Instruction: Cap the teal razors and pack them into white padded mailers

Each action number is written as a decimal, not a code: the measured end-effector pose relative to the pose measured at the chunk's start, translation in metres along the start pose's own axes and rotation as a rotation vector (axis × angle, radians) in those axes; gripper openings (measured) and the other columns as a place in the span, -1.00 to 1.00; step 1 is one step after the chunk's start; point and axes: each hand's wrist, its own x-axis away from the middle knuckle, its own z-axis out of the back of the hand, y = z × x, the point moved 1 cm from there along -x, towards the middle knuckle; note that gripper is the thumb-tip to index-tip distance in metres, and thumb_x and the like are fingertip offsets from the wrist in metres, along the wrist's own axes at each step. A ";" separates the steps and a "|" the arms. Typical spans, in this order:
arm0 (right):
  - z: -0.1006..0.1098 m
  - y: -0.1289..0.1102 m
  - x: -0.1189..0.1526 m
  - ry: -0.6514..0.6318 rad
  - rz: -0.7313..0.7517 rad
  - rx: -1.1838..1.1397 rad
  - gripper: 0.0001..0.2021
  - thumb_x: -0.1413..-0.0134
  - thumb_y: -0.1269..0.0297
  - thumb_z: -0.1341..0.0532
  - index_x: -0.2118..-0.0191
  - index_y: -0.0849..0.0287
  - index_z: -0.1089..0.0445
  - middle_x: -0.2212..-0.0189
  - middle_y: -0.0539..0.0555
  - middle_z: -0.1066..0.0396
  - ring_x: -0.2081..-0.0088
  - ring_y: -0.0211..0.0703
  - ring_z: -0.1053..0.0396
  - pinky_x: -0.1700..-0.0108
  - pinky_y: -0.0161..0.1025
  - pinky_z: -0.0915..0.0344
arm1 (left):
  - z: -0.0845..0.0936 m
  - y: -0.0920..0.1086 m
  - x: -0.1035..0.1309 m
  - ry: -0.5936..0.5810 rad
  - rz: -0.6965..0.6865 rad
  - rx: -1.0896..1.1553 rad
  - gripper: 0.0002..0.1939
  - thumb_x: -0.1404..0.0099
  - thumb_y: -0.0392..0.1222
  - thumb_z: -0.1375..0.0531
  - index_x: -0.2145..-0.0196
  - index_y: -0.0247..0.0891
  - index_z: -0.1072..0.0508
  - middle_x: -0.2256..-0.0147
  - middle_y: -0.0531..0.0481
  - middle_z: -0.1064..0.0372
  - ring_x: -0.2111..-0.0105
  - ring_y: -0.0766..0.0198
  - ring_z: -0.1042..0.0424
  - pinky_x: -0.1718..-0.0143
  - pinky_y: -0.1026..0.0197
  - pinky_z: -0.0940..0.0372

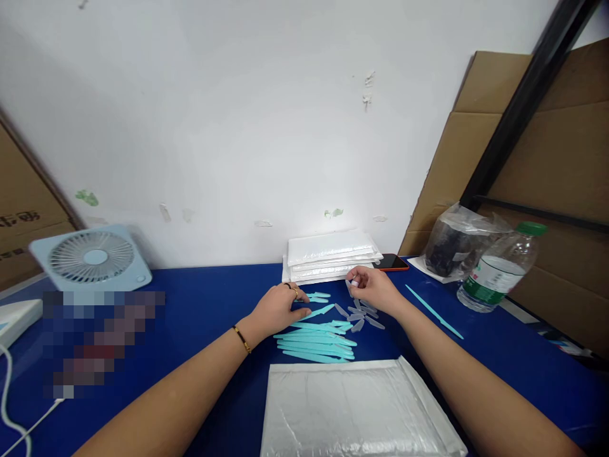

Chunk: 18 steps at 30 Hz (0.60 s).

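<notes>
My left hand reaches over turquoise eyebrow razors, its thumb apart from its curved fingers. The thumb touches or nearly touches one razor, and the fingertips lie by others partly hidden beneath them. Closer to me, several more razors are laid side by side. My right hand is closed in a pinch on what looks like a translucent blade cap, mostly hidden by the fingers. Below that hand, several loose translucent caps lie in a small heap. One single razor rests apart, right of my right forearm.
A silvery bubble mailer lies in front of me on the blue table. White mailers are stacked by the wall, beside a phone. A light-blue fan stands left; a bottle and a plastic bag stand right.
</notes>
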 end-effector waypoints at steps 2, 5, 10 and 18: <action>0.000 -0.002 0.001 -0.066 -0.040 -0.210 -0.81 0.18 0.30 -0.18 0.33 0.18 -0.29 0.55 -0.04 -0.35 0.50 -0.23 -0.39 0.47 -0.35 -0.25 | 0.000 0.003 -0.001 -0.069 -0.010 0.023 -0.75 -0.12 -0.02 -0.19 0.28 -0.18 -0.48 0.30 0.01 -0.42 0.30 0.24 -0.36 0.30 0.29 -0.20; -0.003 -0.004 0.003 -0.192 -0.075 -0.381 -0.82 0.17 0.24 -0.21 0.40 0.21 -0.26 0.51 0.03 -0.39 0.42 -0.15 -0.44 0.45 -0.33 -0.28 | -0.001 0.003 -0.002 -0.096 -0.011 -0.006 -0.86 -0.15 -0.13 -0.15 0.38 -0.18 -0.49 0.43 0.04 -0.42 0.41 0.28 -0.36 0.40 0.31 -0.15; -0.008 0.003 0.002 -0.218 0.013 -0.102 -0.83 0.21 0.23 -0.26 0.48 0.24 -0.42 0.60 0.00 -0.39 0.55 -0.29 -0.30 0.51 -0.37 -0.18 | 0.002 0.000 -0.001 -0.051 -0.019 -0.019 -0.77 -0.20 -0.15 -0.05 0.49 -0.21 -0.45 0.51 0.00 -0.40 0.43 0.26 -0.36 0.39 0.30 -0.14; -0.008 0.002 0.001 -0.184 0.127 0.101 -0.89 0.15 0.29 -0.24 0.47 0.17 -0.50 0.48 0.02 -0.41 0.47 -0.27 -0.29 0.44 -0.36 -0.19 | 0.003 0.000 -0.001 -0.053 -0.024 -0.017 -0.77 -0.19 -0.18 -0.04 0.52 -0.23 -0.42 0.53 0.01 -0.38 0.47 0.28 -0.33 0.43 0.31 -0.11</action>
